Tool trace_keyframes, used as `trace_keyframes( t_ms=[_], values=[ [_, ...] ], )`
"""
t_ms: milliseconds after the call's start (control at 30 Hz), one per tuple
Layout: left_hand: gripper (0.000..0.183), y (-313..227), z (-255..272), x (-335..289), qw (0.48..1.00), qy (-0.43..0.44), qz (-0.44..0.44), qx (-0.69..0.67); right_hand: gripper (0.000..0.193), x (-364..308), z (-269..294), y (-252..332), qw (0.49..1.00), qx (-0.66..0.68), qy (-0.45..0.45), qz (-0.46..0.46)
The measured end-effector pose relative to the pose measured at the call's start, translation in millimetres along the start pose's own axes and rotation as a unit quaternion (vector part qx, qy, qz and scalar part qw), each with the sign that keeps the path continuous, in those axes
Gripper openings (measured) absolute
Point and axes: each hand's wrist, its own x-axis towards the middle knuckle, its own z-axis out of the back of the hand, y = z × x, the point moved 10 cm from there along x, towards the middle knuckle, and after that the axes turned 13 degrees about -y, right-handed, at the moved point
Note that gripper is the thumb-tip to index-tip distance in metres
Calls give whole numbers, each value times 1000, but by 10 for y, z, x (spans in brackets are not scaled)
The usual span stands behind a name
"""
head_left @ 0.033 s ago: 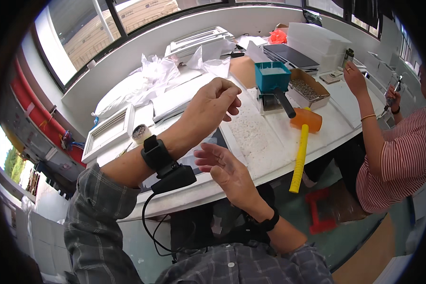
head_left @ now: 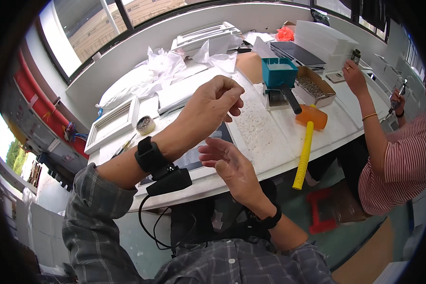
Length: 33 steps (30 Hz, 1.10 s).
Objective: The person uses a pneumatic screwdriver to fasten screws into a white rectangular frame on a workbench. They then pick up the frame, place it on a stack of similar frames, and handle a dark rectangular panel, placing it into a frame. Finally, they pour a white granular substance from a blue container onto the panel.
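My left hand [head_left: 217,100] hangs over the table with thumb and fingers pinched together; anything between them is too small or hidden to make out. Below and to its right, my right hand [head_left: 235,171] is held palm up with outstretched fingers and nothing on it. Under both hands lies a white frame [head_left: 233,134] with a dark grey panel [head_left: 201,158], partly covered by my left forearm. White crumbs [head_left: 255,130] are scattered beside the frame. Right of them stands a teal hopper [head_left: 279,73] with a dark handle, and an orange-headed mallet [head_left: 312,117] with a yellow handle.
A cardboard box [head_left: 316,87] and a round tub [head_left: 145,125] hold small metal pieces. Another white frame [head_left: 112,124] lies at left, near a white plastic bag [head_left: 163,66]. A co-worker in a striped shirt [head_left: 395,170] works at right. The mallet's handle juts past the table edge.
The view has shifted slightly, so the table things appear a little further right. Both my hands keep almost the same pose.
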Motion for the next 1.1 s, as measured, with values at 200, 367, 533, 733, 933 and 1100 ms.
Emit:
trace_keyframes(
  t_ms=[200, 367, 533, 733, 933, 1100],
  values=[
    [31, -1006, 1351, -1705, 942, -207, -250, 82, 40, -211, -23, 480, 986, -74, -22, 148],
    [63, -1941, 1799, -3217, 901, -128, -378, 173, 28, -251, -531, 429, 992, 7, 32, 123],
    [39, -1400, 1742, -3705, 863, -291, -347, 227, 26, -235, -1091, -102, 997, 41, 64, 22],
    [14, 855, 1633, -3937, 911, -406, 74, 13, 27, -399, -1969, -1068, 977, 109, 109, -150],
    [29, 1518, 1672, -4433, 874, -459, 124, 97, 28, -872, -3006, -2181, 930, 90, 169, -313],
    [43, 1488, 1848, -4509, 829, -484, 27, 278, 29, -1427, -3459, -3182, 876, -13, 235, -421]
  ],
)
